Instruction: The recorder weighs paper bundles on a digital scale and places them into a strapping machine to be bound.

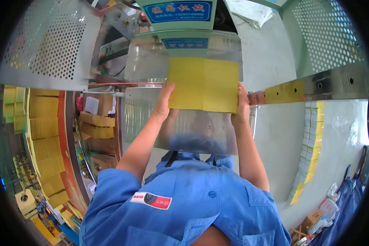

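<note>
A flat yellow rectangle of paper or card (pixel 221 84), with a seam down its middle, spans the space between my hands over a shiny metal table (pixel 147 123). Whether it is one folded piece or two stacks side by side, I cannot tell. My left hand (pixel 164 101) grips its left edge, thumb on top and fingers partly hidden. At the right edge my right hand (pixel 242 104) closes on it in the same way. The table's surface mirrors my arms and blue shirt.
A pale green machine (pixel 160 26) with a blue plate stands ahead. Perforated metal panels (pixel 57 45) flank it, and a metal bar (pixel 315 84) juts in from the right. Yellow stacks (pixel 47 139) lie at left; a row of yellow-and-white bundles (pixel 309 151) runs along the right.
</note>
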`<state>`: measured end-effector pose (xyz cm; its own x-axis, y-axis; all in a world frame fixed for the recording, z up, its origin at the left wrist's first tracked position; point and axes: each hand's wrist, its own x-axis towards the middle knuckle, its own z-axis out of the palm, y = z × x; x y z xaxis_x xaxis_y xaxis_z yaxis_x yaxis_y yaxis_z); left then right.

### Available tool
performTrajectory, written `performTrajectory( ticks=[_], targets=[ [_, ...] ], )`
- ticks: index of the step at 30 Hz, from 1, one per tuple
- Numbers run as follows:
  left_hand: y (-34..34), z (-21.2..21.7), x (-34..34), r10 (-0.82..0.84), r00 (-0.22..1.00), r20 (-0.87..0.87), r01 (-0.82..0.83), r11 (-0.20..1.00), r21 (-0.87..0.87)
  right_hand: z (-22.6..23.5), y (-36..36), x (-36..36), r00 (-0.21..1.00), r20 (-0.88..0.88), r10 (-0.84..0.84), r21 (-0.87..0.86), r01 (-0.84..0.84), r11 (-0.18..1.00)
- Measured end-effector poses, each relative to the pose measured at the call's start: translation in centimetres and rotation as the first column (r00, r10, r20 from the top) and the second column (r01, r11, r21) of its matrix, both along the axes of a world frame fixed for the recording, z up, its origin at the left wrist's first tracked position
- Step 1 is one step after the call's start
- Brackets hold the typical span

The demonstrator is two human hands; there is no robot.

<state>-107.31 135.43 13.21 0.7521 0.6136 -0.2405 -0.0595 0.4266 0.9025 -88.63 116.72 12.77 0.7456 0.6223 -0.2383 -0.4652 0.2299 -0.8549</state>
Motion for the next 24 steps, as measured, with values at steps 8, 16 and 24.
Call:
performTrajectory(
  ticks=[8,16,24],
  targets=[
    [-0.7,0.8,1.4,-0.009,1.0,0.015,0.008,1.0,0.021,-0.4,0.7,0.0,0.997,-0.016,-0.073,0.025,0.073,0.997],
    [-1.8,0.6,2.3,0.078,0.997,0.006,-0.078,0.996,0.042,-0.9,0.6,0.5,0.993,-0.109,-0.049,0.015,0.051,0.999],
    [-2.6,1.2,3.7,0.056,0.991,-0.123,-0.051,0.998,0.045,-4.5,-0.6,1.6,0.999,-0.033,-0.018,-0.067,0.015,0.998]
  ],
)
